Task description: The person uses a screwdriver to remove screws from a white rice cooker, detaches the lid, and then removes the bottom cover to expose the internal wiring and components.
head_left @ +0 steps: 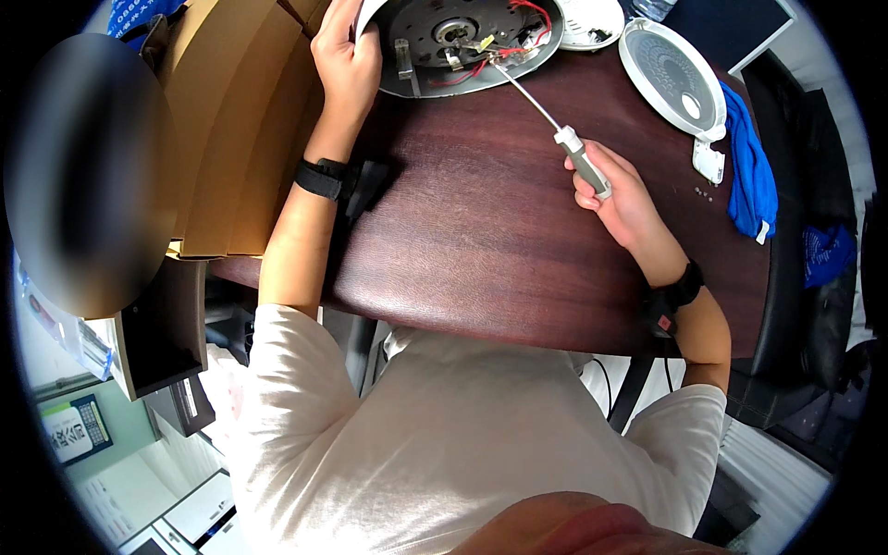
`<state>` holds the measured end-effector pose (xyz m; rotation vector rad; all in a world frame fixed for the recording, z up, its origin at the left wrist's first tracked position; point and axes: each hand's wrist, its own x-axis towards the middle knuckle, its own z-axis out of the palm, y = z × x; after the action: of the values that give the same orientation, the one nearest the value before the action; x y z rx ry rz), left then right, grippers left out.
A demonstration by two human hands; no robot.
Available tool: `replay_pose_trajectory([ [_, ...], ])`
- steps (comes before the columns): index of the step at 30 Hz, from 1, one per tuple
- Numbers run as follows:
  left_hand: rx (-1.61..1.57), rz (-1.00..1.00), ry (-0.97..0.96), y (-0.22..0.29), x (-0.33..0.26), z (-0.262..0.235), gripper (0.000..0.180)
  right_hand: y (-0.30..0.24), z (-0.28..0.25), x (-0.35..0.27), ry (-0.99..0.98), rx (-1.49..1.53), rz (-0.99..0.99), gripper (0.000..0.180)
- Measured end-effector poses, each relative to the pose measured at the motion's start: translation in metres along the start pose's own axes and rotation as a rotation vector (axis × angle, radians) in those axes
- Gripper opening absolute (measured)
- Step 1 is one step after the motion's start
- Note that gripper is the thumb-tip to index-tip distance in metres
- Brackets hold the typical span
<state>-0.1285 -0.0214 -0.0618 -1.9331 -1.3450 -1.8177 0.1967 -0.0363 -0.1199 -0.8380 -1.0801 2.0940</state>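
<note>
An opened round appliance housing [427,60] lies tilted at the far edge of the dark wood table [462,222], its metal inside facing me. Red wires [470,74] and small metal terminals show within it. My left hand [347,60] grips the housing's white outer wall at its left side; some fingertips are hidden behind it. In my right hand [622,192] is a screwdriver [583,159] with a grey and white handle. Its long shaft points up and left, with the tip at the terminals near the housing's right part.
Right of the housing are a round white part [592,23], an oval white-rimmed lid [675,79], a small white piece [709,162], several tiny screws [703,193] and a blue cloth [749,176]. Cardboard boxes [231,139] stand left. A black chair [805,166] borders the right.
</note>
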Motion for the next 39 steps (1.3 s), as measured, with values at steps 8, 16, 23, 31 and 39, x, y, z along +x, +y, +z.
replay_pose_trajectory([
  [8,-0.005,-0.017,0.019,-0.007,-0.003,-0.001,0.066,0.002,0.003,0.005,0.013,0.018,-0.009,0.028],
  [16,-0.020,-0.075,0.017,0.002,-0.001,0.000,0.066,0.002,0.008,0.006,0.047,0.028,-0.016,0.027],
  [23,-0.008,-0.010,0.011,-0.005,-0.003,0.000,0.064,0.004,0.006,0.005,0.125,-0.419,-0.146,0.025],
  [31,-0.049,-0.002,0.025,-0.004,-0.004,-0.001,0.062,-0.023,0.027,-0.004,0.349,-1.562,-0.890,0.028],
  [39,-0.044,-0.012,0.018,-0.002,-0.004,-0.002,0.063,-0.028,0.013,0.001,0.246,-0.655,-0.173,0.027],
])
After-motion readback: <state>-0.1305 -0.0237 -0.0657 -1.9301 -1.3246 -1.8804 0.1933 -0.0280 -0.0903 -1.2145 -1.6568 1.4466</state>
